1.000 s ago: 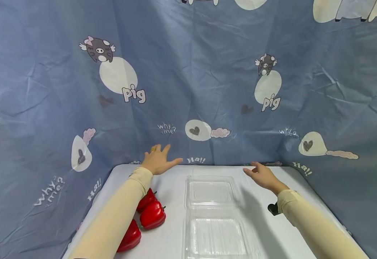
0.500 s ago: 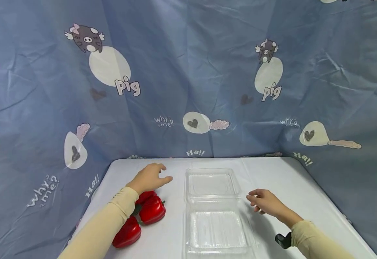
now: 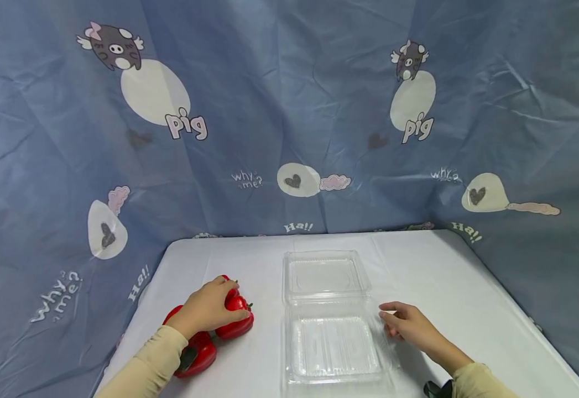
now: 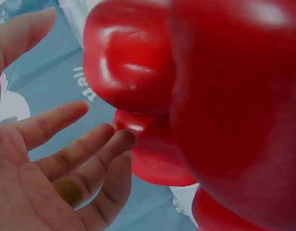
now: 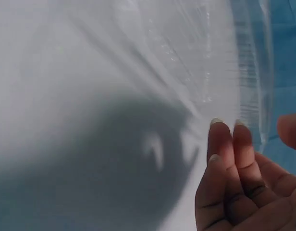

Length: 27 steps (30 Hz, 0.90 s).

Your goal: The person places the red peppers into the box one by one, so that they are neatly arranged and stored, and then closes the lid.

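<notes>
Fingers of the left hand (image 3: 205, 309) have come down over the red peppers (image 3: 234, 328), gently bent, thumb well apart; contact is unclear. On the right hand (image 3: 412, 328), the fingers curl loosely, close together, just beside the open clear container (image 3: 336, 347) on the white table (image 3: 433, 276).

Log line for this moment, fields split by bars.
left hand: over red peppers | right hand: beside clear container | container: open

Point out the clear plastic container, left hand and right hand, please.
Clear plastic container (image 3: 335, 345): head view, on the ridged floor of its nearer half.
Left hand (image 3: 208, 310): head view, on the back of the hand.
Right hand (image 3: 413, 327): head view, mid-hand.
</notes>
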{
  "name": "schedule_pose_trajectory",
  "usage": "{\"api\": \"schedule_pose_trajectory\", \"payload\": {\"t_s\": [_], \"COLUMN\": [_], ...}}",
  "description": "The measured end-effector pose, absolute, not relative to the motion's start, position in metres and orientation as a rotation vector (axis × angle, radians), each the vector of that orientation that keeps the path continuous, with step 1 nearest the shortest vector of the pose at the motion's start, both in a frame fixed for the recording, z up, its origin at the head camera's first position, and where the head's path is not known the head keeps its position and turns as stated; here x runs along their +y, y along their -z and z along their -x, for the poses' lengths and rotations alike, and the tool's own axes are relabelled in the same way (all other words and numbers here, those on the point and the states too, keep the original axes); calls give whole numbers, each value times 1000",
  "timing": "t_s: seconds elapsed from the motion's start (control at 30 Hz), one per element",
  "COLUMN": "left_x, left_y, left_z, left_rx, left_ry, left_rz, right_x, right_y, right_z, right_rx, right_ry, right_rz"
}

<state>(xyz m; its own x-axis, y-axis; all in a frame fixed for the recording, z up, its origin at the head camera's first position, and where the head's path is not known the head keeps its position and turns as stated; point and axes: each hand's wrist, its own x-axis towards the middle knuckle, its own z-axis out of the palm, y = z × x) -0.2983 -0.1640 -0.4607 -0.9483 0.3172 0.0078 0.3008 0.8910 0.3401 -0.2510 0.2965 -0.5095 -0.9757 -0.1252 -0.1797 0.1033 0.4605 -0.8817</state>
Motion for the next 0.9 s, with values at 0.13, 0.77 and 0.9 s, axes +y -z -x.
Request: {"api": "schedule_pose_trajectory", "payload": {"t_s": [0.13,0.77,0.9], "left_x": [-161,-142,-132], "left_y": [465,475,465], "left_z": [293,290,291], "left_rx": [2996,3019,3029], "left_ry": [-487,-421,-386], "left_rz": [-498,-581,-639], "right_x": [300,299,299], "right_y": [515,524,525], "right_z": [246,241,241], "right_rx": [2483,2391,2380], "right_ry": [1568,1738,1753], "right_rz": [12,17,42]}}
